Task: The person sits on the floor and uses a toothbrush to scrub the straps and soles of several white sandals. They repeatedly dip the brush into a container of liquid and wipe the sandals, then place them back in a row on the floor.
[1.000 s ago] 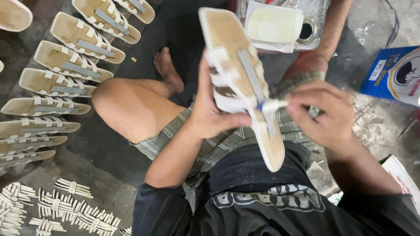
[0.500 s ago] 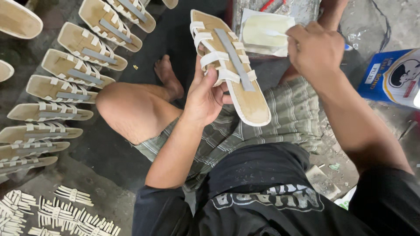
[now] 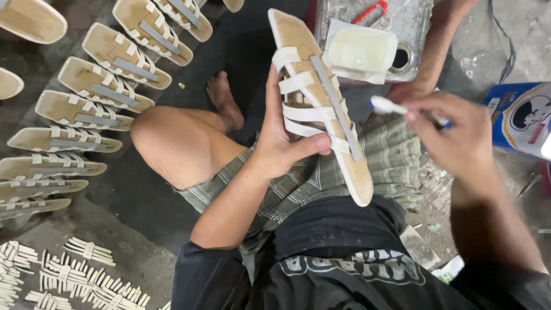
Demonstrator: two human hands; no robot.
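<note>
Sandal (image 3: 321,109) stays gripped in left hand (image 3: 281,143); right hand (image 3: 453,138), holding brush (image 3: 385,105), has returned from tub (image 3: 361,50).

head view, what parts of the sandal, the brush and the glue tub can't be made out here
- Sandal: its underside faces away in the head view, and the left hand covers its near edge.
- Brush: the right hand wraps the handle and is motion-blurred, so the fingers' grip is unclear.
- Pale tub: how full it is cannot be told from above.
- Sandal row: cut off by the left and top edges.
</note>
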